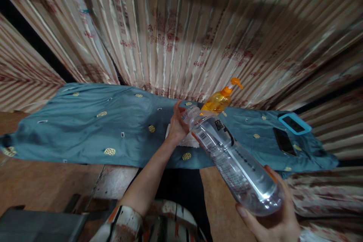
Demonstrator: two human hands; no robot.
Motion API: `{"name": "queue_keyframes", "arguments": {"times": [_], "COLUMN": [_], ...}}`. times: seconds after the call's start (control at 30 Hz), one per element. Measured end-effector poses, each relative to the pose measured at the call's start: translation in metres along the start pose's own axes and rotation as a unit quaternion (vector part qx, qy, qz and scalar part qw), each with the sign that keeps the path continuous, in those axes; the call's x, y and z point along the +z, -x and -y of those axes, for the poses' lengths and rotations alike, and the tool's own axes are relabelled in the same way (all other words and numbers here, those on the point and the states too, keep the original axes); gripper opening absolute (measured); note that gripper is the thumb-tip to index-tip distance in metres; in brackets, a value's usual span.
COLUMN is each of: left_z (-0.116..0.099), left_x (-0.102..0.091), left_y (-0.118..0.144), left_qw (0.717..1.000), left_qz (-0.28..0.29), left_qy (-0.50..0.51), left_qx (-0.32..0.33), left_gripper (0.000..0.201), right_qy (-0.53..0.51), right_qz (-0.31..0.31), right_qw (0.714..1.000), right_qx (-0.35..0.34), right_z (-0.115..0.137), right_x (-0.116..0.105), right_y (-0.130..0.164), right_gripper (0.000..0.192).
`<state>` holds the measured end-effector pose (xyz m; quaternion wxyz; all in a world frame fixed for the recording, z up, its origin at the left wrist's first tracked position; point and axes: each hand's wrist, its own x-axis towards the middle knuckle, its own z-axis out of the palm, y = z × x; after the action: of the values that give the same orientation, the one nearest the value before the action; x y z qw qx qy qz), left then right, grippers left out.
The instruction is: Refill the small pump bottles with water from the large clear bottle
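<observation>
Curtained wall behind blue cloth (85,128), right hand (272,219) gripping bottle (235,162), left hand (177,124) apparently pinching its cap.

Left hand (177,124) outstretched, right hand (272,219) cupped

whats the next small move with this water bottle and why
Probably twist the cap off with the left hand. Its fingers sit at the neck of the clear bottle, while the right hand cups the base and holds it tilted over the blue cloth. Whether the cap is already loose cannot be told.
</observation>
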<state>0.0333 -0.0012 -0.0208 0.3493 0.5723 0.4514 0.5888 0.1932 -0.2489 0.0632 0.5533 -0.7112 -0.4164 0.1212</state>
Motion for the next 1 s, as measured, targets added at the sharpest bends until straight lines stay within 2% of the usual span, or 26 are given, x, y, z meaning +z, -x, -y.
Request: {"name": "queue_keyframes", "arguments": {"times": [0.27,0.47,0.63,0.8,1.0], "left_z": [-0.001,-0.001,0.0,-0.001,0.002], "left_x": [0.0,0.001,0.001,0.0,0.001], "left_y": [0.0,-0.001,0.0,0.0,-0.001], "left_qw": [1.0,1.0,1.0,1.0,1.0], "left_qz": [0.001,0.003,0.002,0.002,-0.001], "left_qy": [0.002,0.0,0.0,-0.002,0.015], "left_qx": [-0.008,-0.004,0.0,-0.003,0.009], "left_gripper": [0.091,0.091,0.096,0.094,0.096], "right_qy": [0.035,-0.014,0.014,0.035,-0.003], "right_qz": [0.001,-0.006,-0.003,0.004,0.001], "right_qw": [0.999,1.0,1.0,0.999,1.0], "right_qx": [-0.024,0.013,-0.003,-0.029,0.0], "right_z": [0.001,0.006,0.002,-0.003,-0.004], "right_x": [-0.002,0.002,0.0,-0.004,-0.002], "right_y": [-0.002,0.0,-0.001,-0.002,0.0], "right_gripper": [0.111,0.125,0.122,0.109,0.117]}}
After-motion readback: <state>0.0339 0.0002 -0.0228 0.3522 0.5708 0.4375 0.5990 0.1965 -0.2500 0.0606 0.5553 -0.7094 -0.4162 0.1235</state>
